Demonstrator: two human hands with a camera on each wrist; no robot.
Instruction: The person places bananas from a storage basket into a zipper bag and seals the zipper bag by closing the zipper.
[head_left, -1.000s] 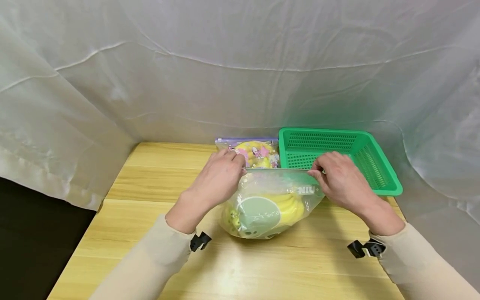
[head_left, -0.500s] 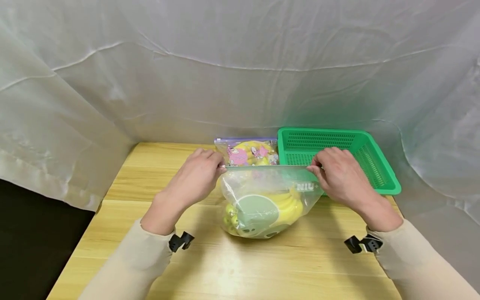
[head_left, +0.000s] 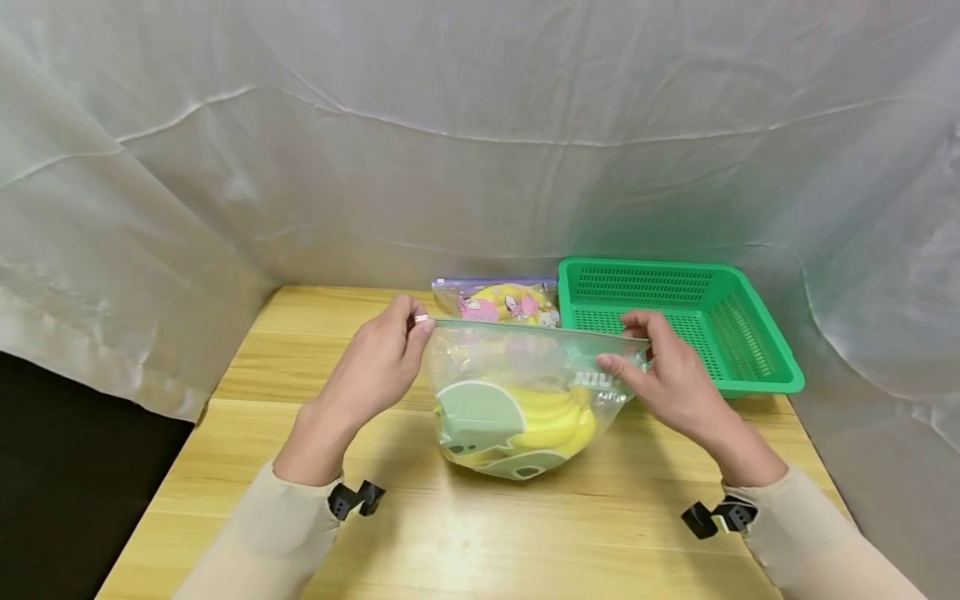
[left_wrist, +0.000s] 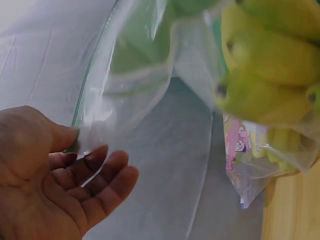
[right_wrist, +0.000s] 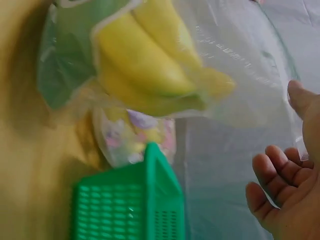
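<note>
A clear zip bag [head_left: 517,358] with green patches and white "NIU" lettering stands out in front of me, its bottom at or near the tabletop. Inside lies a bunch of yellow bananas [head_left: 555,421]; their tips [left_wrist: 260,65] face the left wrist camera. My left hand [head_left: 378,362] pinches the bag's upper left corner, where a small pale slider shows. At the upper right corner, my right hand [head_left: 675,379] holds the bag loosely, thumb on the front and fingers behind. The closure strip stretches between both hands.
Behind the bag, a smaller purple-topped zip bag [head_left: 480,304] with pink cartoon prints holds yellow fruit. Right of it is a green perforated basket [head_left: 772,342]. Grey cloth [head_left: 480,183] walls the back and sides of the wooden table [head_left: 285,358].
My left hand has slid left along the bag's top to its corner. My right thumb has spread lower on the front. The bag has shifted slightly left.
</note>
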